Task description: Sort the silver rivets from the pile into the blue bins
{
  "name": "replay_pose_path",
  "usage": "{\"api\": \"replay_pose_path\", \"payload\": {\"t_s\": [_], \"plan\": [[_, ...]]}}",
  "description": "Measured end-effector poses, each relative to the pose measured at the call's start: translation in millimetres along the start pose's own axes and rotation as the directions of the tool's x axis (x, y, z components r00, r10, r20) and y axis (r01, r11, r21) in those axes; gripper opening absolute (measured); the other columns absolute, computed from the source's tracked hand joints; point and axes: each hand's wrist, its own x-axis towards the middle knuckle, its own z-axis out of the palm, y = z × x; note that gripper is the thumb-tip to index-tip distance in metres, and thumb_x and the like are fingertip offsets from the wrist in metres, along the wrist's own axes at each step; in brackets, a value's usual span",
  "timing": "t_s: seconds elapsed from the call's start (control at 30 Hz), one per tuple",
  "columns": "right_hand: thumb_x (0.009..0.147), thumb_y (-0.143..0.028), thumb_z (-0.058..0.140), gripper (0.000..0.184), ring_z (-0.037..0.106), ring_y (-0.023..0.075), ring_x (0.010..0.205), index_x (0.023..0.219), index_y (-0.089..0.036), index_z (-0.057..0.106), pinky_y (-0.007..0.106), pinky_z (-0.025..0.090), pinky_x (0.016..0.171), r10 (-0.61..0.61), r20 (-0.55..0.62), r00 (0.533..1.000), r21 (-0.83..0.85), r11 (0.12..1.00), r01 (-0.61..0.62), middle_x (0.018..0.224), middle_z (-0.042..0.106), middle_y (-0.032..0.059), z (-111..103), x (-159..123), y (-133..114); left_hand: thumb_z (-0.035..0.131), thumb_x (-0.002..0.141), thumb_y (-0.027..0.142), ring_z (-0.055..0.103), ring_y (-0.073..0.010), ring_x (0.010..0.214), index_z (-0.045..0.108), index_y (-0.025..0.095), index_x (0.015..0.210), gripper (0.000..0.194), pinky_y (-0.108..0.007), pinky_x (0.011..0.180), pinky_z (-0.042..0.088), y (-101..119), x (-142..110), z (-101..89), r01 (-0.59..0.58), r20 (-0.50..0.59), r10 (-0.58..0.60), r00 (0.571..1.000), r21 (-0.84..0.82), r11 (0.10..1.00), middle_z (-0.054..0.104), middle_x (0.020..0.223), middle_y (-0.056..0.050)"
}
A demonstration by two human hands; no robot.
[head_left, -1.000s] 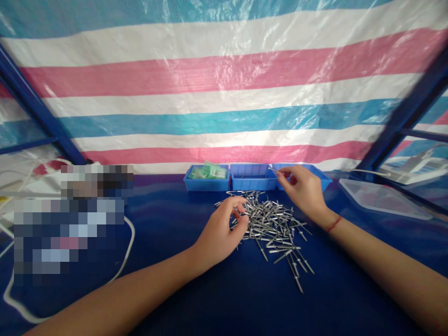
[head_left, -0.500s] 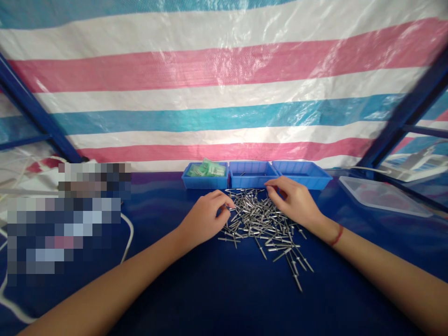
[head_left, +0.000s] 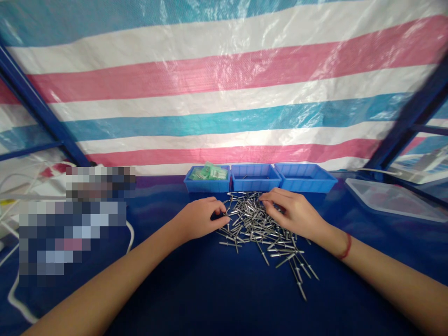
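Observation:
A loose pile of silver blind rivets (head_left: pixel 257 219) lies on the dark blue table, its longest stragglers pointing toward me. At the left edge of the pile is my left hand (head_left: pixel 203 217), thumb and index finger a little apart around the rivets there, with nothing clearly held. My right hand (head_left: pixel 292 210) hovers over the pile's upper right part. Its thumb and index fingertips come together, and anything between them is too small to make out. Just behind the pile, the middle blue bin (head_left: pixel 255 185) has a few small dark pieces inside.
The left blue bin (head_left: pixel 208 186) holds green-tinted plastic packets (head_left: pixel 210 171). To the right stand another blue bin (head_left: pixel 306 185) and a translucent plastic lid (head_left: pixel 395 200). White cable (head_left: pixel 131 235) and blurred-out items lie at left. A striped tarp (head_left: pixel 224 84) hangs behind.
My left hand's thumb and index finger have parted from a pinch at the pile's edge. My right hand has come down from near the middle bin to over the rivets. The view shifted slightly.

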Motion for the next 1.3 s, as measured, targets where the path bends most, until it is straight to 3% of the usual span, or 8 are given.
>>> {"api": "replay_pose_path", "payload": {"t_s": [0.23,0.37,0.47,0.63,0.87,1.1,1.3], "plan": [[0.088,-0.019,0.044,0.023,0.060,0.0142,0.070,0.096,-0.015,0.064,0.027,0.047,0.063,-0.028,0.055,0.998,0.024,0.999,0.027,0.082,0.065,0.0065,0.8,-1.0,-2.9,0.049,0.087,0.026,0.056,-0.0129,0.067,0.065,0.019,0.085,0.018,-0.022,0.062,0.040,2.0,1.7,3.0,-0.020,0.037,0.020,0.999,-0.010,1.000,0.060,0.079,-0.001],[0.088,-0.019,0.044,0.023,0.060,0.0147,0.069,0.094,-0.015,0.065,0.028,0.048,0.063,-0.042,0.074,0.996,0.031,0.999,0.040,0.081,0.065,0.0065,-0.1,-1.3,-4.9,0.048,0.088,0.025,0.059,-0.0156,0.077,0.064,0.018,0.087,0.018,-0.025,0.070,0.042,7.5,2.3,3.3,-0.029,-0.066,0.028,0.997,-0.011,1.000,0.064,0.085,-0.003],[0.088,-0.018,0.044,0.022,0.059,0.0146,0.069,0.094,-0.016,0.065,0.028,0.047,0.062,-0.047,0.068,0.997,0.074,0.996,0.042,0.081,0.064,0.0061,-1.4,0.0,-12.5,0.047,0.089,0.026,0.059,-0.0148,0.073,0.063,0.018,0.088,0.018,-0.025,0.069,0.043,15.0,2.4,5.3,-0.010,-0.159,-0.008,0.987,-0.114,0.993,0.066,0.082,-0.001],[0.086,-0.026,0.052,0.016,0.053,0.0100,0.055,0.094,-0.018,0.063,0.024,0.044,0.051,0.108,0.017,0.994,0.296,0.949,-0.108,0.078,0.063,0.0032,-0.3,2.3,-36.0,0.051,0.088,0.030,0.057,-0.0131,0.067,0.064,0.019,0.089,0.017,-0.024,0.067,0.046,38.8,-1.9,11.1,-0.044,-0.235,-0.034,0.971,-0.321,0.946,0.067,0.080,0.000],[0.086,-0.030,0.055,0.013,0.049,0.0096,0.055,0.086,-0.019,0.062,0.023,0.040,0.048,0.255,0.038,0.966,0.520,0.820,-0.237,0.073,0.058,0.0008,4.2,0.4,-51.2,0.055,0.086,0.028,0.056,-0.0129,0.068,0.064,0.019,0.083,0.013,-0.024,0.064,0.042,55.2,-7.7,17.1,-0.019,-0.243,-0.088,0.966,-0.406,0.914,0.063,0.073,0.001],[0.086,-0.031,0.055,0.013,0.050,0.0111,0.057,0.083,-0.019,0.061,0.025,0.041,0.049,0.301,0.056,0.952,0.592,0.758,-0.275,0.071,0.058,0.0009,7.1,-0.7,-52.7,0.058,0.084,0.025,0.055,-0.0126,0.068,0.063,0.018,0.078,0.010,-0.024,0.065,0.042,57.7,-8.2,20.2,-0.049,-0.268,-0.078,0.960,-0.437,0.898,0.063,0.073,0.001],[0.085,-0.029,0.056,0.011,0.051,0.0113,0.057,0.084,-0.020,0.062,0.025,0.042,0.049,0.298,0.037,0.954,0.581,0.770,-0.264,0.071,0.057,0.0009,6.7,-1.4,-52.8,0.054,0.085,0.022,0.057,-0.0131,0.071,0.062,0.018,0.078,0.011,-0.025,0.067,0.043,59.1,-8.4,21.9,-0.085,-0.277,-0.050,0.960,-0.454,0.887,0.061,0.075,0.000]]}}
